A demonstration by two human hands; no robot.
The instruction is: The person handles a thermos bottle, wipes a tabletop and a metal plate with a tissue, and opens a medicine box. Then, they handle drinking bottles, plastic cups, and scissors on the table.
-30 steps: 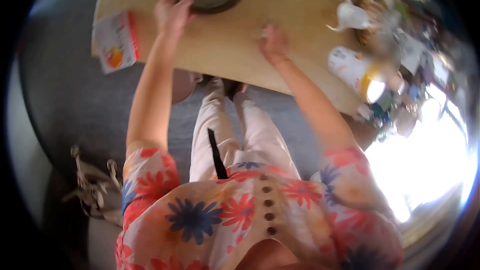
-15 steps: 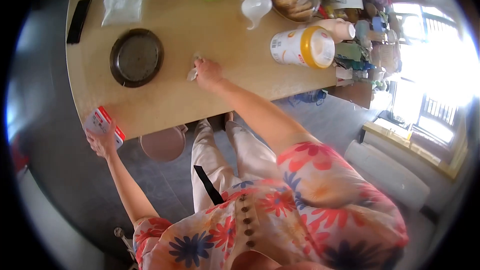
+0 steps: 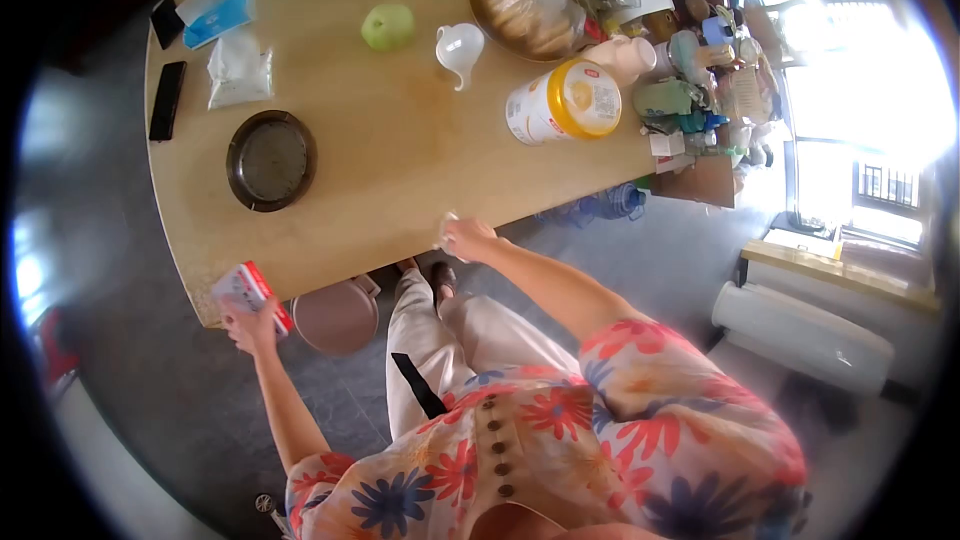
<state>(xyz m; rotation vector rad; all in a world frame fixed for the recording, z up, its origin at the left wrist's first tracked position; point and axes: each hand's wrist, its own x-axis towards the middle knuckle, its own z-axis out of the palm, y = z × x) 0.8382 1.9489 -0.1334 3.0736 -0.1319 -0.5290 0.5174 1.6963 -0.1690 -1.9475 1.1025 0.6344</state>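
Note:
At the near left corner of the table (image 3: 350, 165), my left hand (image 3: 252, 328) is closed around a red and white box (image 3: 243, 285). My right hand (image 3: 468, 239) is at the table's front edge, its fingers pinched on a crumpled white tissue (image 3: 444, 231). A round dark metal pan (image 3: 270, 162) lies on the tabletop beyond my left hand. Farther in from my right hand stands a white canister with a yellow lid (image 3: 560, 102).
A green fruit (image 3: 388, 28), a white funnel-like piece (image 3: 460, 48) and a bowl of bread (image 3: 525, 10) sit farther back. A phone (image 3: 167, 100), a white bag (image 3: 238, 75) and a blue tissue pack (image 3: 220, 15) lie left. Below the edge is a bin (image 3: 335, 318).
My right hand has drawn back from mid-table to the front edge, still pinching the tissue. My left hand keeps the box near the corner. The view has shifted.

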